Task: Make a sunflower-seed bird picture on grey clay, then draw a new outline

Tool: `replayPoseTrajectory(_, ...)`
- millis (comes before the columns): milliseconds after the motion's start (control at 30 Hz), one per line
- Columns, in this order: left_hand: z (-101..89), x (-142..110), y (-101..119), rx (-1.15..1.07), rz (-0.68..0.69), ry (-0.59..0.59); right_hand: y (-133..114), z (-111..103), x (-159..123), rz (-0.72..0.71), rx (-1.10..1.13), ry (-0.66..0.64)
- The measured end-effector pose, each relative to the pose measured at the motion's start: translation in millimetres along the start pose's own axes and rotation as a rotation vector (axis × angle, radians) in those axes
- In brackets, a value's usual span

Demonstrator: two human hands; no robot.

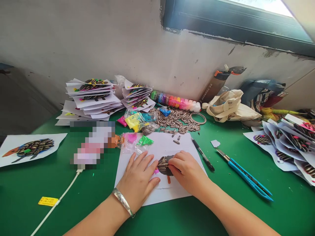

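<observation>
On a white paper sheet [172,193] lies a dark clay shape [163,172] with striped sunflower seeds [162,163] stuck on its left part. A pink bit shows at its left edge and an orange strip below it. My left hand [140,175], with a silver bangle at the wrist, rests flat on the sheet, fingers spread, beside the shape. From the right, my right hand [185,168] pinches at the shape, its fingertips closed on a sunflower seed that they mostly hide. A few loose seeds [176,142] lie on the sheet's upper part.
Behind the sheet is a seed heap [172,119] with clay packets [134,121] and a tape ring [198,118]. A pen [203,154] and blue cutter [248,177] lie right. Stacks of seed pictures [93,105] stand back left; a blurred-out object [93,144] with a cable lies left.
</observation>
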State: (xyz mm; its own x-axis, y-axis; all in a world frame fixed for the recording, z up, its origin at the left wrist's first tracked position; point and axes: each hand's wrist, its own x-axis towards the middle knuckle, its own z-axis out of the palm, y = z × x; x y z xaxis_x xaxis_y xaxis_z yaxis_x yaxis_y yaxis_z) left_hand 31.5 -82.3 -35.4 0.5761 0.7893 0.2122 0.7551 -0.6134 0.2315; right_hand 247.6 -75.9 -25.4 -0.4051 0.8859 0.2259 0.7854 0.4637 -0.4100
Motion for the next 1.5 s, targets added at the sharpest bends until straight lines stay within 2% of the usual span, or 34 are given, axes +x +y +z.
replayPoseTrajectory(333, 0.7, 0, -1, -0.002, 0.007, 0.011, -7, 4, 0, -0.002, -0.044, 0.002)
replayPoseTrajectory(500, 4.2, -2, -2, 0.004, 0.005, 0.017, 1, -9, 6, 0.01, 0.009, 0.005)
replayPoseTrajectory(600, 6.7, -3, -1, -0.022, -0.011, 0.044, 10, -24, 25, 0.034, -0.037, 0.043)
replayPoseTrajectory(700, 7.8, -4, -1, -0.042, -0.03, 0.062, 21, -30, 57, 0.056, -0.16, -0.002)
replayPoseTrajectory(767, 7.8, -4, 0, -0.031, -0.024, 0.056, 28, -26, 82, 0.056, -0.288, -0.068)
replayPoseTrajectory(833, 7.6, -4, 0, -0.015, -0.012, 0.048, 34, -18, 104, 0.061, -0.33, -0.077)
replayPoseTrajectory(967, 7.6, -4, -1, 0.001, -0.013, 0.044, 41, 0, 129, 0.058, -0.392, -0.103)
replayPoseTrajectory(1233, 7.7, -4, 1, -0.037, -0.045, 0.036, 51, 8, 130, 0.044, -0.489, -0.129)
replayPoseTrajectory(1367, 7.1, -4, 1, -0.044, -0.052, 0.037, 54, -5, 119, 0.065, -0.516, -0.083)
replayPoseTrajectory(1500, 8.9, -5, 0, -0.061, -0.053, 0.057, 54, -23, 87, 0.083, -0.514, -0.003)
